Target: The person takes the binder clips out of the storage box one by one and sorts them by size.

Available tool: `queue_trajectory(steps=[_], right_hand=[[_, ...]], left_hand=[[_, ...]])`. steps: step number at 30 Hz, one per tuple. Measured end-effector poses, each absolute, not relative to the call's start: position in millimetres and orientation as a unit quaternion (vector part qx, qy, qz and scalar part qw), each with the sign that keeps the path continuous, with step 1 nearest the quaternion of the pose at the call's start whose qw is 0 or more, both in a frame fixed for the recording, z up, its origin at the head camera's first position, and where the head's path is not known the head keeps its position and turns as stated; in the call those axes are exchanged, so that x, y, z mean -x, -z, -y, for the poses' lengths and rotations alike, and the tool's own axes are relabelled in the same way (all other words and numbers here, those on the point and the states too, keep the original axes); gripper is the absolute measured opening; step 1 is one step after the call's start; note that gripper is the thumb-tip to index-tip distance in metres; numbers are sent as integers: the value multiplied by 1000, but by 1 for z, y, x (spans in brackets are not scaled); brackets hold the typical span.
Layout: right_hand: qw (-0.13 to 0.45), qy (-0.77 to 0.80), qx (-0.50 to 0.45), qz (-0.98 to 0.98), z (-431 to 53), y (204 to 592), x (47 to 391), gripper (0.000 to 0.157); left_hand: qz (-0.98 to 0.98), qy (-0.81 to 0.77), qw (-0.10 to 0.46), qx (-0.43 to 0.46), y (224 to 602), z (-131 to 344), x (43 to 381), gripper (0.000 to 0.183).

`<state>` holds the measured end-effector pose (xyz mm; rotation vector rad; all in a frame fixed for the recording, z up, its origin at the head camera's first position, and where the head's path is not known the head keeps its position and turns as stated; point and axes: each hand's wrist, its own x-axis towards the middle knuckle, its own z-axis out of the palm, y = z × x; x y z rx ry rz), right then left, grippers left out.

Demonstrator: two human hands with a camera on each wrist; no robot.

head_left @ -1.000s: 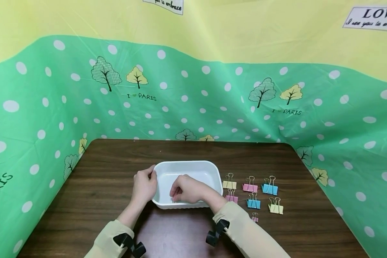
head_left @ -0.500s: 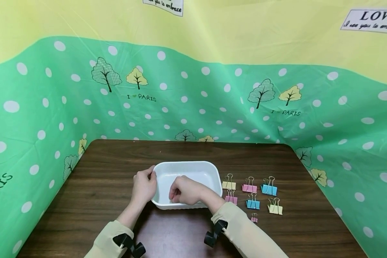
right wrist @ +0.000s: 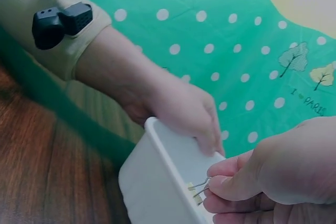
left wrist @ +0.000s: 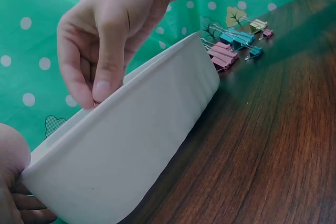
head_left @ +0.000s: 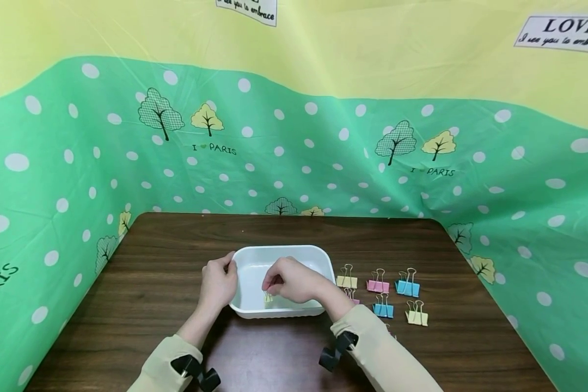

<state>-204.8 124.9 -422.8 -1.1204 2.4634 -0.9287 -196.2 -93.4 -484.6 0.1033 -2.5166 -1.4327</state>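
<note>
My left hand [head_left: 219,282] grips the left end of a white plastic tray [head_left: 247,272], thumb at the rim. Over the tray's inside, my right hand [head_left: 294,280] pinches a small yellow binder clip [head_left: 268,298] by its wire handles, as the right wrist view also shows. The clip's yellow body [right wrist: 194,193] hangs below the fingertips, close to the tray's near wall. Whether it touches the bottom I cannot tell. From the left wrist view the tray wall hides the clip's body.
Several binder clips lie right of the tray: yellow [head_left: 347,281], pink [head_left: 378,286], larger blue [head_left: 408,288], smaller blue [head_left: 383,310] and pale yellow [head_left: 417,317]. Two more pink ones are partly hidden by the right arm. Behind the dark wooden table [head_left: 186,234] hangs a green-and-yellow curtain [head_left: 323,152].
My right hand has risen and shifted slightly right inside the tray. The yellow binder clip, earlier hidden by the fingers, now shows beneath them. The left hand has kept its hold.
</note>
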Motion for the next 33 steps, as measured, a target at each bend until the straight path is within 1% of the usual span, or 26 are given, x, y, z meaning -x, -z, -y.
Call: queue_trajectory(steps=[7,18,25,33], right_hand=[[120,326,369,-862,-138,411,201,13],[122,350,338,-865,-169,396,194,11],[101,348,330,-872,-191,389,188,11],[97,347,307,-881,-218,383,179,11]], left_hand=[[860,494,121,-35,484,93,196,37],[859,497,119,-36,484,93,197,38],[860,495,119,-33,484,93,196,38],[861,492,126,-33,484,93,195,38]])
